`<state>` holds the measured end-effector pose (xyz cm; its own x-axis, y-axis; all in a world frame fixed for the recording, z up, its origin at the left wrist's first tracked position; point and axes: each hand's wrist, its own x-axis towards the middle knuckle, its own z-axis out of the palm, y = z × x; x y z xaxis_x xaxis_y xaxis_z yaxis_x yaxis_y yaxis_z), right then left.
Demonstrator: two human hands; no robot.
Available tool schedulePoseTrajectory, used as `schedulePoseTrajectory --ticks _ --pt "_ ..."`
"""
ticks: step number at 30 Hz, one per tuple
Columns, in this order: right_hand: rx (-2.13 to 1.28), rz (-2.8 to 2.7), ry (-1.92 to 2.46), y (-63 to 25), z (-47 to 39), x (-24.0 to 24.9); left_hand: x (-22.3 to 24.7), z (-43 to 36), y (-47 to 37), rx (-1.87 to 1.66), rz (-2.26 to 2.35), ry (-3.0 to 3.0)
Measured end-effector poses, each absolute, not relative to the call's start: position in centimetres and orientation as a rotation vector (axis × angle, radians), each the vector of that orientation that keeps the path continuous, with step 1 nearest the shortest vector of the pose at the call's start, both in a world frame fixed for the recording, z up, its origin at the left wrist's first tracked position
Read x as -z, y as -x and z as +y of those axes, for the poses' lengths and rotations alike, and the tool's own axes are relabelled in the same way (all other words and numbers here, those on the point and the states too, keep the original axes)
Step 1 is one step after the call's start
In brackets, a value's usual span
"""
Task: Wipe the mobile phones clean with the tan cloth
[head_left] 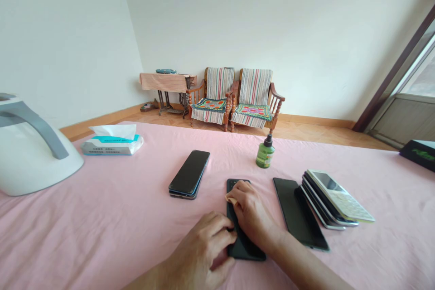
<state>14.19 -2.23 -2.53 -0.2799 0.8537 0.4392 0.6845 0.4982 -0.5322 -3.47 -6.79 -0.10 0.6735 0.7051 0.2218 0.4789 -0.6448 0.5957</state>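
Note:
A black phone (246, 247) lies back side up on the pink cloth, its camera area at the far end. My left hand (207, 247) grips its left edge, fingers bent over the side. On the upper part of the back, my right hand (246, 204) presses a small tan cloth (231, 199) with closed fingers. Left of this phone is a short stack of phones (190, 172), the top one with a dark screen. To the right rest a dark phone (292, 208) and a taller stack of phones (340, 195), topped by a white keypad phone.
A green spray bottle (265, 153) stands beyond the phones. At the left are a tissue pack (113, 142) and a large white kettle (37, 154). A black box (419, 154) sits at the right edge. Two wooden chairs (253, 95) stand by the wall.

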Motion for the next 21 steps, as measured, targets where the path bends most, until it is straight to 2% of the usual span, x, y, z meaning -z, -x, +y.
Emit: schedulePoseTrajectory --ticks 8,14,21 --pt "-0.217 -1.97 1.403 -17.0 -1.7 2.7 -0.2 -7.0 3.4 -0.608 0.925 -2.412" --pt "-0.297 -2.074 1.249 -14.8 -2.8 2.9 -0.2 -7.1 3.2 -0.603 0.961 -2.372" --pt "-0.162 -1.983 1.425 -16.6 -0.9 3.0 0.1 -7.0 3.3 -0.611 0.948 -2.37"
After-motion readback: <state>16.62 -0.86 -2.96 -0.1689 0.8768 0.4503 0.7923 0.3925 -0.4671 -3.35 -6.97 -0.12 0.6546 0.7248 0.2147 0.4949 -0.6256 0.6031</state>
